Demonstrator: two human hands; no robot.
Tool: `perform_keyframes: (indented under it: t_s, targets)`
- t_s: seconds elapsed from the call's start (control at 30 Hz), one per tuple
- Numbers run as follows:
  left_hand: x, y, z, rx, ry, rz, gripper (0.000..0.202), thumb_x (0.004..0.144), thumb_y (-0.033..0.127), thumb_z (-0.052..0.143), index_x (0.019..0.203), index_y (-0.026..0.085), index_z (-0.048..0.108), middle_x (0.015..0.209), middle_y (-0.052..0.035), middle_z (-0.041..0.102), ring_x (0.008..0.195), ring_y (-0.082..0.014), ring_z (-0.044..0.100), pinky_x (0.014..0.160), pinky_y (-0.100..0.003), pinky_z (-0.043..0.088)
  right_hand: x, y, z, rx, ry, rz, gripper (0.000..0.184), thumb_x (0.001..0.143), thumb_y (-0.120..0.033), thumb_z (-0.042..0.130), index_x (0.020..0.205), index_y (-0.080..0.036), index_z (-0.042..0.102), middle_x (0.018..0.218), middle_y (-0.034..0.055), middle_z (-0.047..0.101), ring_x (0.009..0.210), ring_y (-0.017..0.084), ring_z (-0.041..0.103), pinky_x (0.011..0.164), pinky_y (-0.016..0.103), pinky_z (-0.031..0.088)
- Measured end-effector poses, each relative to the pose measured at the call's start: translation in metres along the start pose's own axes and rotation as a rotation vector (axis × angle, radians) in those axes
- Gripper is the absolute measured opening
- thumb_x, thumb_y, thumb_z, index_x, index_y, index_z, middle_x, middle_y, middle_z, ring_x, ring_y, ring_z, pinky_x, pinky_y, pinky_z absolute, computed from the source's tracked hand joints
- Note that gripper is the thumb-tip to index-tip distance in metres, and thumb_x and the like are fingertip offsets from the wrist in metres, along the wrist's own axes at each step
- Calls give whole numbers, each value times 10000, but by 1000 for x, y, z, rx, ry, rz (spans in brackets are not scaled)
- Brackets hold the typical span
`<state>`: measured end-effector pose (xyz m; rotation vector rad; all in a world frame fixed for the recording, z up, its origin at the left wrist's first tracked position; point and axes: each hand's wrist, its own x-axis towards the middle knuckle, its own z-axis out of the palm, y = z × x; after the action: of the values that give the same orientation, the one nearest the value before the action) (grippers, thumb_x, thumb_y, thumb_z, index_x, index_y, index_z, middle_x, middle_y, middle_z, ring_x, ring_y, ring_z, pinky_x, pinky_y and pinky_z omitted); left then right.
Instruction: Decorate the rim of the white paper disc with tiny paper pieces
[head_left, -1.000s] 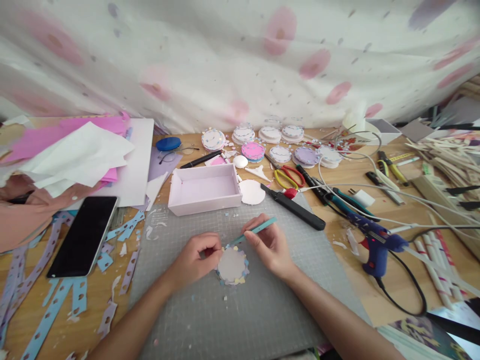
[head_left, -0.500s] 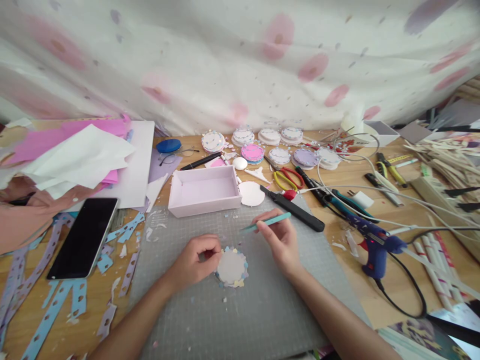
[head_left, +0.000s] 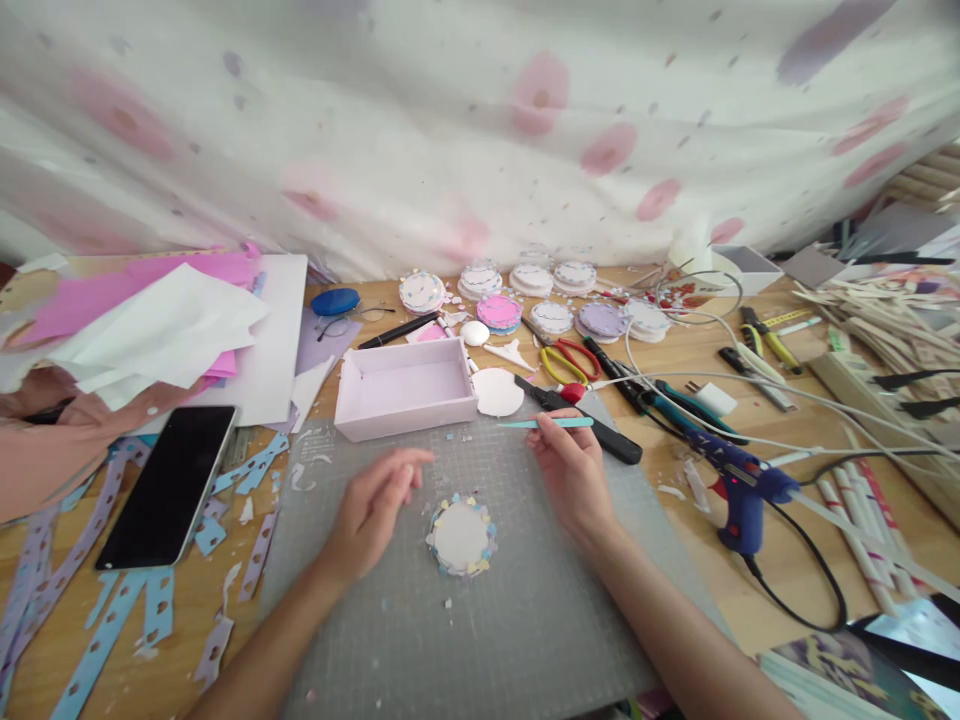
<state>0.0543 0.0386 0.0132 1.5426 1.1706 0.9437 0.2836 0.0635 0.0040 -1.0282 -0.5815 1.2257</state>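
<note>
A round white disc with small pastel pieces round its rim (head_left: 461, 537) lies on the grey cutting mat (head_left: 487, 620). My left hand (head_left: 373, 505) hovers just left of the disc, fingers stretched out and apart, holding nothing. My right hand (head_left: 570, 470) is to the right and behind the disc, pinching a thin teal tool (head_left: 546, 423) that points left, level above the mat. A pale pink open box (head_left: 405, 387) stands at the mat's far edge, with a white disc (head_left: 498, 391) beside it.
A black phone (head_left: 169, 485) lies left among blue and lilac punched paper strips (head_left: 112, 610). A blue glue gun (head_left: 739, 480) with cables lies right. A black knife (head_left: 577, 408), scissors (head_left: 571, 358), pliers and several decorated discs (head_left: 499, 310) sit behind. Paper sheets (head_left: 157, 320) are stacked far left.
My left hand let go of the disc and opened, moving slightly left. My right hand lifted the teal tool away from the disc, up and to the right.
</note>
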Motion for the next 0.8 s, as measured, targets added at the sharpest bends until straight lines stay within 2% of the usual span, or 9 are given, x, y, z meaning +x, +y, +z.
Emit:
perform_keyframes:
  t_s: [0.07, 0.13, 0.23, 0.33, 0.4, 0.63, 0.8]
  targets:
    - [4, -2, -7, -109, 100, -49, 390, 963, 362, 338, 1297, 207, 466, 895, -27, 583, 670, -145, 499, 705, -308, 408, 0, 0, 0, 8, -12, 2, 252, 669, -301, 797, 750, -214, 575, 698, -30, 589, 610, 109, 517, 612, 256, 433]
    - [9, -4, -14, -214, 154, -103, 469, 956, 378, 338, 1396, 219, 317, 950, -38, 615, 672, -150, 522, 716, -325, 418, 0, 0, 0, 10, -25, 5, 255, 670, -286, 799, 724, -210, 562, 733, -22, 617, 621, 106, 520, 621, 254, 430]
    - [12, -5, -15, -266, 164, -163, 383, 940, 371, 384, 1288, 213, 371, 950, -44, 656, 710, -160, 566, 734, -336, 427, -1, 0, 0, 2, -36, 5, 266, 677, -282, 794, 704, -210, 540, 762, -19, 638, 631, 108, 525, 628, 259, 428]
    - [7, -4, -8, -266, 144, -173, 200, 926, 347, 438, 1075, 217, 409, 915, -39, 688, 738, -168, 606, 748, -343, 439, -1, -1, 0, 8, -47, 1, 262, 680, -268, 785, 699, -211, 529, 765, -22, 633, 625, 104, 517, 628, 258, 421]
    - [3, -2, -1, -253, 147, -189, 162, 923, 346, 449, 1008, 221, 391, 887, -33, 700, 735, -170, 622, 739, -342, 444, -1, -1, 0, 26, -76, 5, 251, 691, -263, 768, 692, -214, 521, 726, -30, 603, 612, 105, 502, 613, 259, 412]
    - [0, -4, 8, -188, 164, -166, 174, 903, 332, 506, 989, 221, 403, 819, -3, 692, 701, -146, 614, 708, -313, 456, 4, -3, -1, 188, -124, 201, 303, 664, -264, 755, 620, -207, 460, 619, -53, 462, 564, 95, 443, 542, 240, 379]
    - [1, -7, 7, -204, 167, -161, 175, 887, 310, 526, 966, 223, 397, 772, 17, 674, 651, -131, 600, 663, -293, 459, 4, -4, 0, 192, -124, 264, 305, 665, -295, 755, 624, -216, 463, 589, -58, 401, 546, 104, 415, 522, 253, 374]
